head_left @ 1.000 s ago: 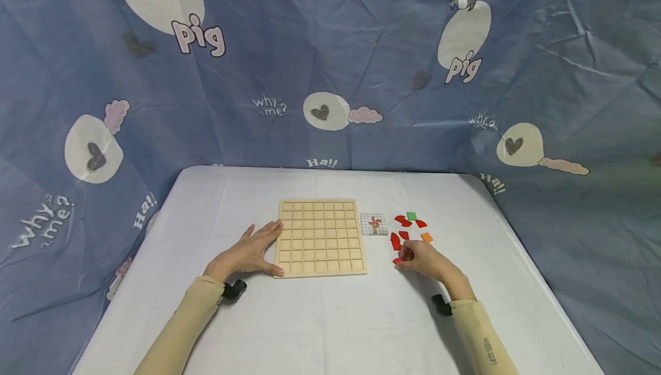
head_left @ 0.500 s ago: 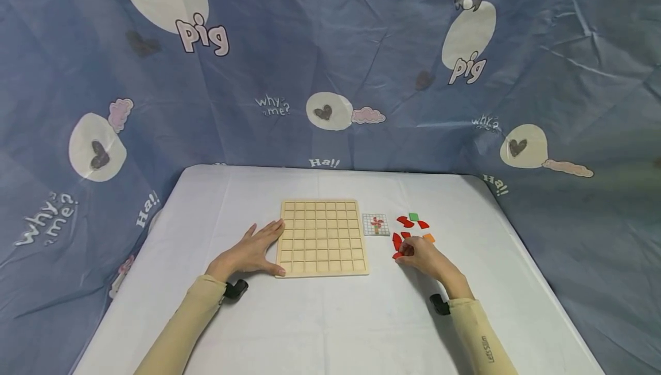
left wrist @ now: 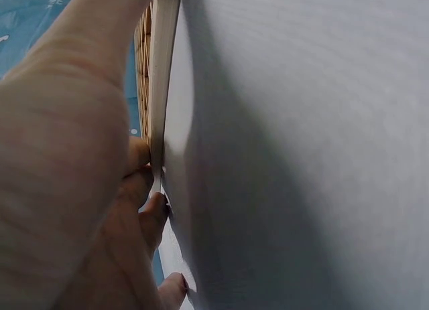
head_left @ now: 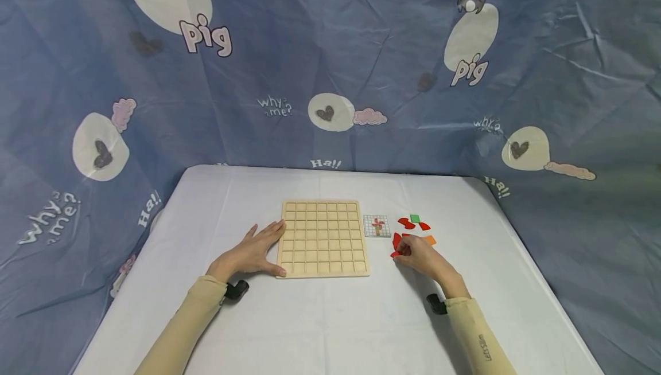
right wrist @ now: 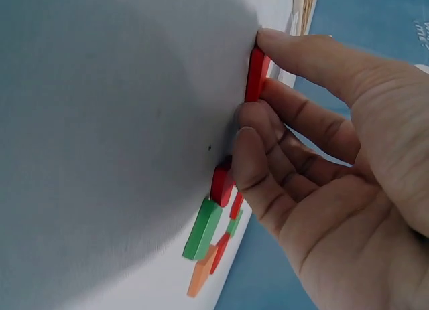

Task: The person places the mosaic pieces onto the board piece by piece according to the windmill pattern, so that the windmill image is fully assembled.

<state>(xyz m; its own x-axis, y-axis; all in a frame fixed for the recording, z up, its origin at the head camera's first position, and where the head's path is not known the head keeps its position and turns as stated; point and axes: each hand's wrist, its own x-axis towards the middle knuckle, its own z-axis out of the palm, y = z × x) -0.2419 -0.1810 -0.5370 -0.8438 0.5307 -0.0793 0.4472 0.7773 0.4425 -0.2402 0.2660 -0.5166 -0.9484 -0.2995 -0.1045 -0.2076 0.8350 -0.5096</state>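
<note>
My left hand (head_left: 250, 253) rests at the left edge of a wooden grid board (head_left: 325, 239), fingers spread, with thumb and fingertips on its rim. In the left wrist view some fingertips (left wrist: 175, 283) touch the white cloth beside the board (left wrist: 159, 75). Right of the board, my right hand (head_left: 423, 256) pinches a small red fan-shaped tile (right wrist: 257, 72) between thumb and index finger, low at the cloth. Beyond that hand lie more red tiles (head_left: 406, 223), a green square tile (head_left: 415, 218) and an orange tile (head_left: 431, 240); the hand partly hides some.
A small grid card (head_left: 377, 226) with a pinwheel picture lies between the board and the tiles. White cloth (head_left: 320, 323) covers the table. A blue printed curtain (head_left: 289, 48) hangs behind it.
My right hand has shifted slightly left, toward the board, and the red tile at its fingertips has moved along. My left hand stays on the board's edge. The head view has shifted a little.
</note>
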